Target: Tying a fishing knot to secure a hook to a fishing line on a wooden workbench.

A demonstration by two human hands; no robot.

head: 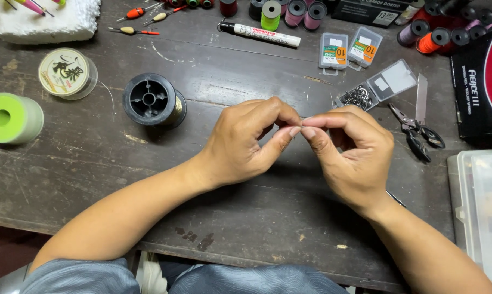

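My left hand point(246, 141) and right hand point(349, 152) met, fingers point(289, 132) pinched shut on something too small to tell; steady, gentle tension above the tabletop point(257, 218) seemed wisest.

Two bare forearms, no sleeves to the elbow, no watch or rings, left hand point(240, 142), right hand point(350, 155), short trimmed nails, grey-blue fabric garment along bottom edge of frame

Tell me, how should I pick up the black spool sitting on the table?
Grip the black spool by its round rim, coming straight down from above. It seems to lie flat with the hub hole facing up, so fingers can probably wrap opposite sides of the rim. The table around it is bare, and both hands, left hand and right hand, are apart from it.
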